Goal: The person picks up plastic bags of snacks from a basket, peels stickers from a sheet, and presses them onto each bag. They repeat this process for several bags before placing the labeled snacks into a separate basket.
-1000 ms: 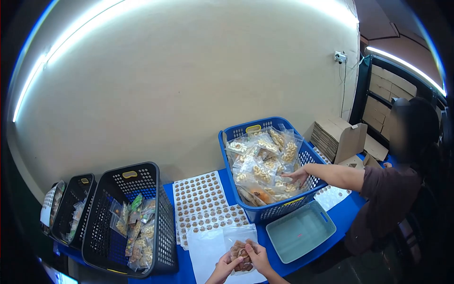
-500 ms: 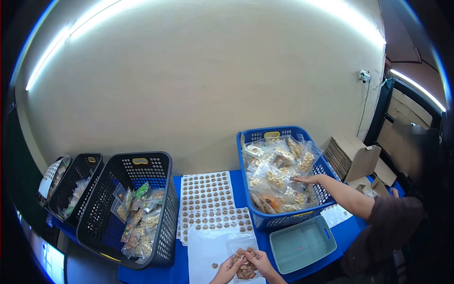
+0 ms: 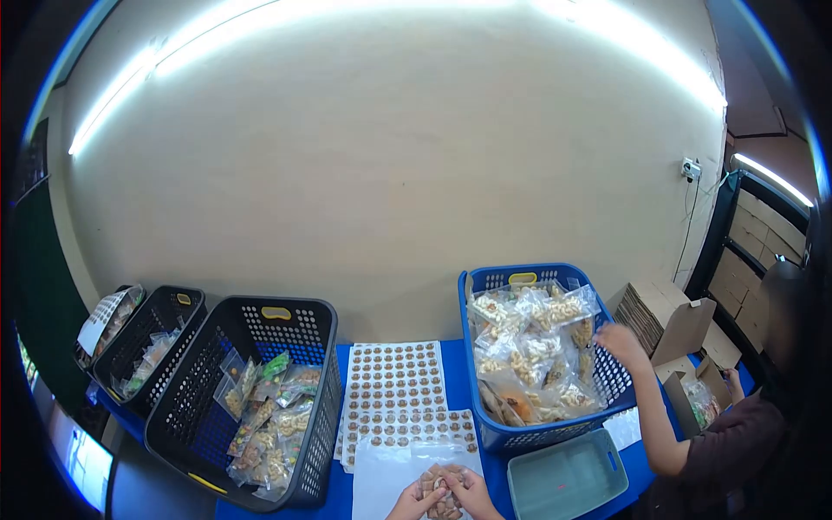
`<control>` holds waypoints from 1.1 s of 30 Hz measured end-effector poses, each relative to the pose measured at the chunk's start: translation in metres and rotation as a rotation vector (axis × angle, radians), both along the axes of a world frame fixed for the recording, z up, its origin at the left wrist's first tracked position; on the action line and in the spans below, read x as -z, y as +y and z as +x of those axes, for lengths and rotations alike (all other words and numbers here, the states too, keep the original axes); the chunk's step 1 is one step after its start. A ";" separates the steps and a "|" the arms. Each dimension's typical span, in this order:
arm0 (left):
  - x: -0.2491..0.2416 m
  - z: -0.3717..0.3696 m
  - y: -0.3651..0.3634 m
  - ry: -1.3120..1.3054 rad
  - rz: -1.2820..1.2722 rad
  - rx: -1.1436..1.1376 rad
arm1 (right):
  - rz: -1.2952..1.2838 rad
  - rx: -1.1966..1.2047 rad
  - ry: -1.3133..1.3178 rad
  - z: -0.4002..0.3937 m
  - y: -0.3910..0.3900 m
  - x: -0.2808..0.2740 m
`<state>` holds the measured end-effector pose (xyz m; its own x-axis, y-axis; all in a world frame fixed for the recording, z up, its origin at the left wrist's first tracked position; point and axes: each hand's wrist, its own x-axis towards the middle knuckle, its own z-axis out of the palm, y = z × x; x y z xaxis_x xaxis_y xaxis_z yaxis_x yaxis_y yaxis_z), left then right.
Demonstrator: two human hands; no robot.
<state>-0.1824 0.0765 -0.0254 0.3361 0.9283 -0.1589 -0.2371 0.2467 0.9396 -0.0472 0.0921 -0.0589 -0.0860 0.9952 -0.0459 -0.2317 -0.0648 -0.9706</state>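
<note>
A clear plastic bag of brown, chunky pieces (image 3: 439,494) is at the bottom centre of the head view. My left hand (image 3: 414,503) grips its left side, and my right hand (image 3: 473,496) closes on its right side. Both thumbs press on the front of the bag. Under my hands lies a white sheet (image 3: 378,475). Just behind it are sheets of round stickers (image 3: 394,381), laid in overlapping layers on the blue table.
A black basket (image 3: 325,433) with packed bags stands left, smaller black baskets (image 3: 165,347) beyond. At right are a full blue basket (image 3: 520,440), a grey-green tray (image 3: 568,477), and cardboard boxes (image 3: 685,329). A co-worker's arm (image 3: 646,390) reaches beside the blue basket.
The view has shifted, so the table items sit lower and further right. The co-worker's hand has drawn back from the bags to the blue basket's right edge. My hands still hold the bag.
</note>
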 end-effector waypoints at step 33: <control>-0.013 0.003 0.022 0.101 0.147 -0.315 | 0.097 0.071 0.033 -0.014 -0.022 -0.083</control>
<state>-0.1795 0.0987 -0.0125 0.0196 0.9993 -0.0333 -0.1844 0.0364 0.9822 -0.0615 0.0703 0.0239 -0.0151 0.9985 0.0528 -0.2642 0.0469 -0.9633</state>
